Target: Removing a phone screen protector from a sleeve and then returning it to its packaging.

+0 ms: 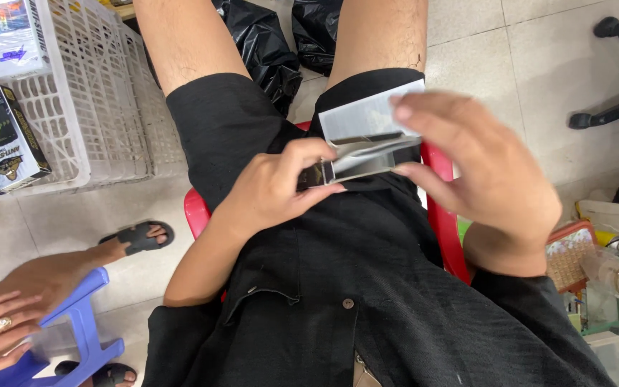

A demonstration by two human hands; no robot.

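Tiled floor point(539, 57) holds white basket point(102, 122), black bags point(266, 43).

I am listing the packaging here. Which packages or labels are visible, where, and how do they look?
White box: top left, in the white basket.
Black box: left edge, flat, black and grey.
Silver pouch: between both hands, over the lap, with a white card behind.

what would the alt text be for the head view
Seen from above, a seated person's left hand and right hand hold a silvery pouch with a white card over their lap; white baskets stand nearby.
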